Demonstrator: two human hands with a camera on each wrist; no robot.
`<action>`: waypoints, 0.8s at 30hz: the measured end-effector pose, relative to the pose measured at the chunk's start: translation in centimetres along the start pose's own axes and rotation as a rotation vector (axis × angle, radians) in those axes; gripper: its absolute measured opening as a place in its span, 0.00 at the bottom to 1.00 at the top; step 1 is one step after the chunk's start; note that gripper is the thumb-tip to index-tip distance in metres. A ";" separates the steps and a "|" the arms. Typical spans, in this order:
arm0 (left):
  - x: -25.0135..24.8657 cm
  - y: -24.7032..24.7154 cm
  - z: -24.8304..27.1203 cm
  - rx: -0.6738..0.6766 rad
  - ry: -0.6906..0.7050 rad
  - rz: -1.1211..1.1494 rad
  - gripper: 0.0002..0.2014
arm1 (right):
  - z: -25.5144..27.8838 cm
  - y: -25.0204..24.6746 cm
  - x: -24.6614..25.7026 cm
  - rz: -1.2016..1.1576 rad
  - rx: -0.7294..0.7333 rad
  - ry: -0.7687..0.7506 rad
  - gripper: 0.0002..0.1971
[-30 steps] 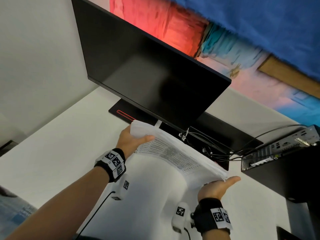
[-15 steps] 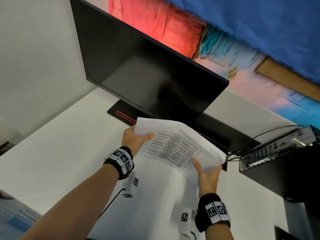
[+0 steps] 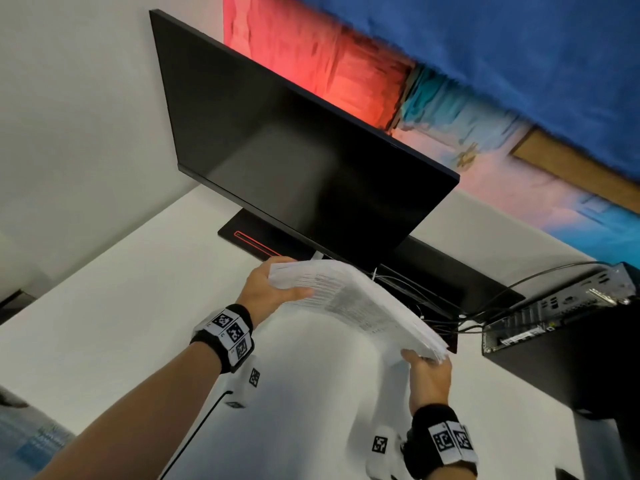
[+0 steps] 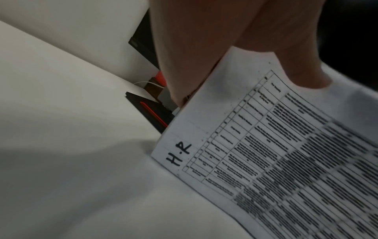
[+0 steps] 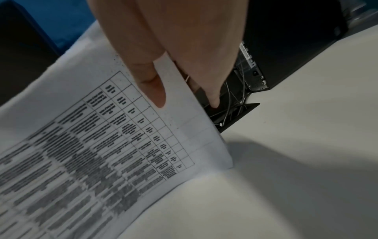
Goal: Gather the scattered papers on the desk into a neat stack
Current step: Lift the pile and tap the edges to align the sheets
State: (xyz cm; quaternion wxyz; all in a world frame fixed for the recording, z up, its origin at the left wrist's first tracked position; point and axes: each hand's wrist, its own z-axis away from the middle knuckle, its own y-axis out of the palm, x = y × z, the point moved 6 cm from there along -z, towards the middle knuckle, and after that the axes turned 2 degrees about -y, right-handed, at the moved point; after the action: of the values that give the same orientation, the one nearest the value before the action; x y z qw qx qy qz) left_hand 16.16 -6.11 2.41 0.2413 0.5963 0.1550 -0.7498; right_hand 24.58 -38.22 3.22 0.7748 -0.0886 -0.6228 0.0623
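Note:
A thick stack of printed papers (image 3: 356,306) with tables of text is held up off the white desk (image 3: 114,313), in front of the monitor. My left hand (image 3: 273,292) grips its left end, thumb on top and fingers underneath. My right hand (image 3: 427,370) holds the right end, thumb on the top sheet and fingers behind. In the left wrist view the top sheet (image 4: 266,153) bears a handwritten "H.P". The right wrist view shows my thumb (image 5: 151,76) pressed on the top sheet of the papers (image 5: 102,145). The stack sags slightly between the hands.
A black monitor (image 3: 304,161) on a black stand (image 3: 249,237) rises just behind the papers. Tangled cables (image 3: 443,317) and a small computer box (image 3: 561,306) sit at the right on a black unit. A blue printed item (image 3: 27,441) lies at the lower left.
Both hands have shifted the stack: the right hand came in to pinch the right end with its thumb on top, and the papers tilted up, then levelled out again.

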 end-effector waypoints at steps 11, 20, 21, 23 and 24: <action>0.7 0.5 -0.3 0.012 -0.033 -0.033 0.23 | -0.7 -1.5 -1.7 -0.103 -0.113 0.108 0.16; 0.8 -0.2 -0.2 -0.050 -0.024 -0.004 0.23 | -1.3 -1.9 -1.2 -0.112 -0.119 0.006 0.19; 0.8 -0.1 -0.1 -0.034 -0.023 -0.016 0.27 | -1.3 -1.5 -1.2 -0.100 -0.092 0.001 0.22; 1.2 0.5 0.0 -0.001 -0.036 -0.018 0.27 | -1.0 -0.7 -1.5 -0.043 -0.041 0.008 0.28; 1.4 0.7 0.1 0.003 -0.041 -0.020 0.25 | -0.8 -0.4 -1.6 -0.025 -0.033 0.017 0.30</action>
State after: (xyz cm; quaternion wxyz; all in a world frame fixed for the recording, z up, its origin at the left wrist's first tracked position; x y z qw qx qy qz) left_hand 16.21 -7.05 1.15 0.2359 0.5795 0.1548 -0.7646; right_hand 25.03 -39.00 1.60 0.7793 -0.0942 -0.6181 0.0418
